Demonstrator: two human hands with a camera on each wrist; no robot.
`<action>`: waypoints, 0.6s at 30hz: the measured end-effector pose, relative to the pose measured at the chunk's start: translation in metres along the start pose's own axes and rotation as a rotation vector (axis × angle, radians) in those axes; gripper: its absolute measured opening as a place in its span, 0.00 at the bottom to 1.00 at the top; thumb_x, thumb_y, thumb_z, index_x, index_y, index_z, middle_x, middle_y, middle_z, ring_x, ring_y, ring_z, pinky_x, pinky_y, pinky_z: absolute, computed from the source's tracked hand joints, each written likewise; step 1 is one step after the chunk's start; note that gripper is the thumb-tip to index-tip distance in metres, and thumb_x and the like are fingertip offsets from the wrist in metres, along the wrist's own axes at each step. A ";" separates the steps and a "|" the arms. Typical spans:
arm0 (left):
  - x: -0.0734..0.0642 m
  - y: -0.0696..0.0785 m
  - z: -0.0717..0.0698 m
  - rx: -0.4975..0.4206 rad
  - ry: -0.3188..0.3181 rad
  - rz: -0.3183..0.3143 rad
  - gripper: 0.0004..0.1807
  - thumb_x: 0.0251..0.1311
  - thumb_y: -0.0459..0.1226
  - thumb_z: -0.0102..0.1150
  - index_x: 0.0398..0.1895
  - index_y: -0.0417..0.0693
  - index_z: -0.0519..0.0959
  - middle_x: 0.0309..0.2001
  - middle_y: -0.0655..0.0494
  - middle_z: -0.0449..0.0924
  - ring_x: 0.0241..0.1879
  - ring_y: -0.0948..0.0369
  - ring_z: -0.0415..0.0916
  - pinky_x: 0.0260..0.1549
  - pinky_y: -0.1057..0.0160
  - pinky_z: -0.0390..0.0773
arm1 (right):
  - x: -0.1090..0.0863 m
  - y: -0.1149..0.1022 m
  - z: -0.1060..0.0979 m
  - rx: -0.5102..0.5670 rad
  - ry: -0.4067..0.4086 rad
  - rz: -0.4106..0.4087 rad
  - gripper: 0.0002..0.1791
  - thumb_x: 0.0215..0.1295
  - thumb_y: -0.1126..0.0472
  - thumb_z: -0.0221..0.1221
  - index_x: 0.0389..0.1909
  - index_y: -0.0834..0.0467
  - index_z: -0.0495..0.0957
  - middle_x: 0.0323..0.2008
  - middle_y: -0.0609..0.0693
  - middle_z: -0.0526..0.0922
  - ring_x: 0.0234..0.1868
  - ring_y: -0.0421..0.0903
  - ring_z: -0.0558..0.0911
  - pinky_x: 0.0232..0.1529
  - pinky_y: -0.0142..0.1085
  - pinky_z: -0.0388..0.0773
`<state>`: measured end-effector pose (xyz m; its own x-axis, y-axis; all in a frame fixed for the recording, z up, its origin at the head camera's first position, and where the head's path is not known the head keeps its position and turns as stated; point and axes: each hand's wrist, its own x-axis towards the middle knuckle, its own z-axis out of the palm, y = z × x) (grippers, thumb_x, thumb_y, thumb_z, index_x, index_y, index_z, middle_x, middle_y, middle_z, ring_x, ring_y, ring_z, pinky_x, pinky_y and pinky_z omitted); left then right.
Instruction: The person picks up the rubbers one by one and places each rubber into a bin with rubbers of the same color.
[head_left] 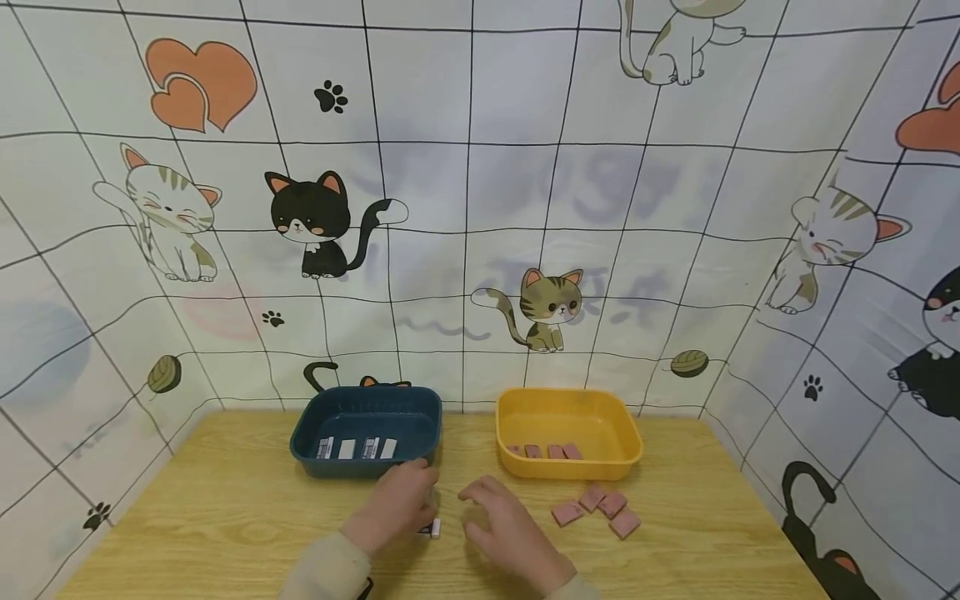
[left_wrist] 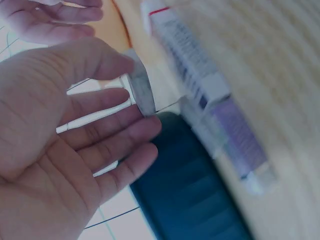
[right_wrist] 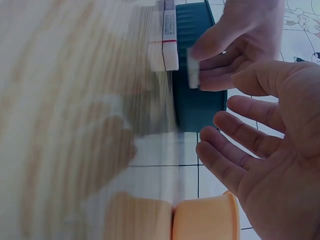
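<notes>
My left hand (head_left: 400,504) pinches a small white eraser (left_wrist: 142,87) between thumb and fingertips, just in front of the blue basket (head_left: 360,468). Below that hand, on the table, lie erasers in printed paper sleeves (left_wrist: 192,57), one of them purple and white. To the right, my right hand (head_left: 513,533) hovers over the table with its fingers spread and relaxed, holding nothing. Inside the blue basket, several white erasers (head_left: 347,450) lean in a row. A yellow basket (head_left: 570,471) stands beyond the right hand and holds several pink blocks (head_left: 555,452).
More pink blocks (head_left: 592,498) lie loosely on the wooden table (head_left: 697,533) before the yellow basket. Behind both baskets hangs a white gridded sheet (head_left: 442,192) printed with cats, and it also closes in the sides.
</notes>
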<state>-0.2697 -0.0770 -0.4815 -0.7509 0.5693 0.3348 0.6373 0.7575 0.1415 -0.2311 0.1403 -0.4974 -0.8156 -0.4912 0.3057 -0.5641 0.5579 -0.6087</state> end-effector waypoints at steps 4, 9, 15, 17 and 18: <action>0.003 0.001 -0.014 0.034 0.013 0.055 0.12 0.42 0.30 0.74 0.29 0.45 0.80 0.27 0.57 0.73 0.25 0.62 0.73 0.24 0.64 0.77 | 0.003 -0.001 -0.002 0.009 0.009 -0.008 0.14 0.69 0.68 0.61 0.54 0.63 0.81 0.51 0.49 0.80 0.50 0.50 0.82 0.50 0.39 0.82; 0.008 0.000 -0.033 0.081 0.013 0.060 0.12 0.46 0.31 0.72 0.36 0.44 0.83 0.32 0.57 0.77 0.31 0.62 0.76 0.31 0.62 0.82 | 0.007 -0.002 -0.005 0.008 0.011 0.005 0.14 0.68 0.68 0.60 0.53 0.63 0.81 0.51 0.50 0.80 0.49 0.50 0.82 0.50 0.40 0.81; 0.013 -0.010 -0.047 0.092 -0.003 0.058 0.15 0.48 0.32 0.74 0.41 0.43 0.84 0.36 0.54 0.80 0.33 0.59 0.77 0.33 0.60 0.82 | 0.011 -0.004 -0.007 0.013 -0.005 0.047 0.13 0.70 0.66 0.60 0.54 0.62 0.81 0.52 0.49 0.80 0.49 0.50 0.82 0.50 0.40 0.81; 0.015 -0.016 -0.049 0.082 -0.012 0.053 0.15 0.47 0.31 0.74 0.40 0.43 0.84 0.36 0.54 0.80 0.32 0.60 0.76 0.32 0.60 0.81 | 0.012 -0.004 -0.007 0.015 -0.004 0.048 0.14 0.70 0.66 0.60 0.54 0.62 0.81 0.52 0.50 0.80 0.50 0.51 0.82 0.50 0.40 0.81; 0.016 -0.019 -0.049 0.079 -0.015 0.050 0.14 0.47 0.30 0.73 0.40 0.43 0.84 0.35 0.54 0.80 0.31 0.60 0.75 0.31 0.61 0.80 | 0.012 -0.004 -0.007 0.014 0.000 0.044 0.14 0.70 0.66 0.60 0.54 0.62 0.81 0.52 0.50 0.80 0.50 0.51 0.82 0.50 0.40 0.81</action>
<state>-0.2850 -0.0981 -0.4331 -0.7213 0.6114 0.3256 0.6590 0.7505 0.0507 -0.2398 0.1362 -0.4861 -0.8397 -0.4666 0.2779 -0.5257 0.5695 -0.6320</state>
